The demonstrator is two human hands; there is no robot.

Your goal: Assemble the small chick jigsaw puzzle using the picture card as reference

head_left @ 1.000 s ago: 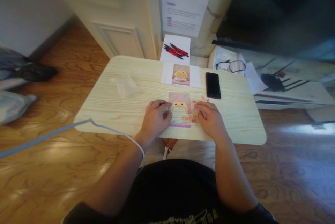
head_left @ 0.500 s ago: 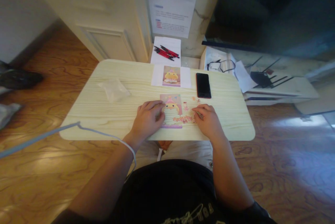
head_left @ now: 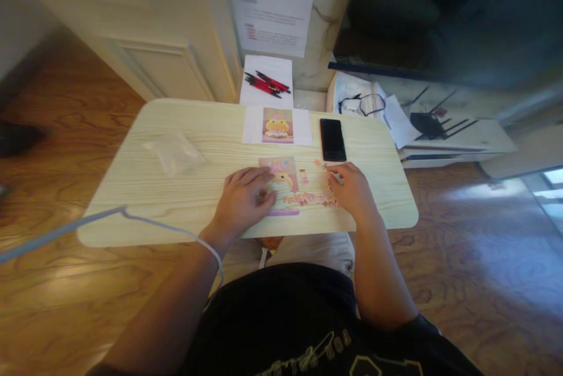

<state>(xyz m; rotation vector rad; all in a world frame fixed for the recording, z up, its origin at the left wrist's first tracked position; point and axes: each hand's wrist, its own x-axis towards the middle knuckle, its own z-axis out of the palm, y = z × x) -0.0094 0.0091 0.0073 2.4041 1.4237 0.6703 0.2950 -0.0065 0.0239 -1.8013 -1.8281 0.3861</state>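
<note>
The right hand (head_left: pixel 352 189) has moved nearer the phone (head_left: pixel 333 140) — the left hand (head_left: pixel 241 199) now covers more of the puzzle (head_left: pixel 288 165).

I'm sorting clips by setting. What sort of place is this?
Probably a living room at home, though an office is possible: a glossy brown wood-grain floor, a large black flat screen, apparently a television, and a black router with thin antennas.

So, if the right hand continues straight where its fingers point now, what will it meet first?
Probably the small pink puzzle cluster, left of the right hand; the loose orange pieces lie just off that line, though the hand's height is unclear.
</note>
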